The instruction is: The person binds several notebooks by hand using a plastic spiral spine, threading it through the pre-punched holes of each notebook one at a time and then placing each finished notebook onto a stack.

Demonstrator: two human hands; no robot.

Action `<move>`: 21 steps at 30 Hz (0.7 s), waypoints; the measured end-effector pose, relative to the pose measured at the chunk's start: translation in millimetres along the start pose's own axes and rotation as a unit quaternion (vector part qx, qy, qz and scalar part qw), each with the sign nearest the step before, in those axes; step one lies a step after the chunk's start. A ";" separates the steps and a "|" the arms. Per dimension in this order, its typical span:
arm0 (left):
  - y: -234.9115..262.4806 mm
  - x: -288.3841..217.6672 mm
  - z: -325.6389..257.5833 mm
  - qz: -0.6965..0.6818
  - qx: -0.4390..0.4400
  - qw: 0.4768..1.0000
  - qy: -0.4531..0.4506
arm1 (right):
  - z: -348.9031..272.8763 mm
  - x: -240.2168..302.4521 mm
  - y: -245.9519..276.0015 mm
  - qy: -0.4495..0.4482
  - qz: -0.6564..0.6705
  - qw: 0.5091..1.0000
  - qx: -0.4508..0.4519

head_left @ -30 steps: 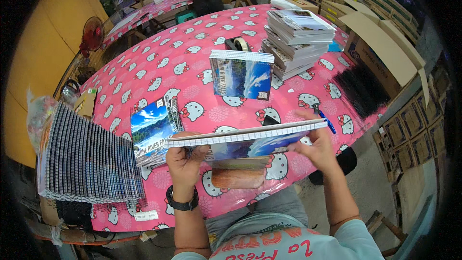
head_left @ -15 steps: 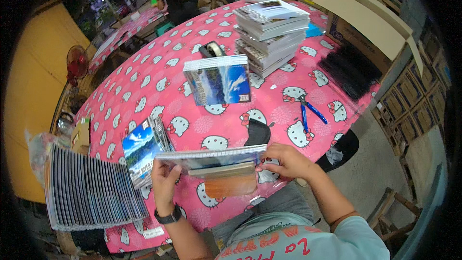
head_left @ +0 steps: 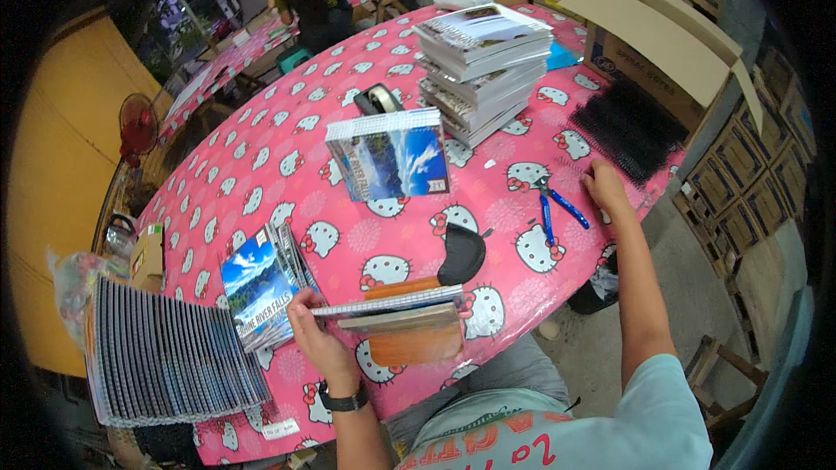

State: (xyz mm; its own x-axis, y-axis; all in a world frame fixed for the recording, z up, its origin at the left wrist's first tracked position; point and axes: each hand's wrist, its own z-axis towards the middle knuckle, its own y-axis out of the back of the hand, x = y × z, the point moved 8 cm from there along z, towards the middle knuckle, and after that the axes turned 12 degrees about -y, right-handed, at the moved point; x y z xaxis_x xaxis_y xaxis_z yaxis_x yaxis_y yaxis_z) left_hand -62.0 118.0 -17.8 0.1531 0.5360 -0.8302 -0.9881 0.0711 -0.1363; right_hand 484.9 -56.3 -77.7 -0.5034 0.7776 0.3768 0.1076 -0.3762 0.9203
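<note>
The right hand [head_left: 605,189] has left the punched booklet [head_left: 401,299], which sits over one wooden block [head_left: 416,345] at the near edge of the counter [head_left: 498,226], and moved beside the black spiral coils [head_left: 629,126], its fingers curled, whether gripping anything I cannot tell. The left hand [head_left: 320,341] keeps its fingers clamped on the booklet's left end, apparently steadying the work alone. Counted: one blue-handled cutter [head_left: 546,200], one tape dispenser [head_left: 379,100]; the coils are too tangled to count.

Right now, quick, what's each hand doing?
Left hand: holding a flat, white-edged paper booklet.
Right hand: curled near black plastic spiral coils; can't tell if holding one.
</note>
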 end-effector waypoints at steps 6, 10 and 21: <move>-65.9 -98.3 -34.9 0.376 0.118 0.856 -0.333 | -129.8 126.9 70.7 0.144 0.280 0.945 0.085; -137.3 -92.2 -53.7 0.385 0.290 0.839 -0.252 | -183.9 161.7 70.8 0.155 0.322 0.900 0.250; -151.7 -88.4 -53.6 0.369 0.318 0.827 -0.279 | -226.5 203.4 76.0 0.333 0.379 0.835 0.218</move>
State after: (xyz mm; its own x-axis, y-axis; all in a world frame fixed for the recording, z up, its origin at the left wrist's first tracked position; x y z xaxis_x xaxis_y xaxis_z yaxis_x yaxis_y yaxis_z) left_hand 75.1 14.7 47.3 -0.3510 0.9232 -0.1564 -0.6442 -0.1169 0.7558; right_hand 196.5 -40.8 44.9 -0.4979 -0.1089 0.8604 0.8416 -0.3003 0.4490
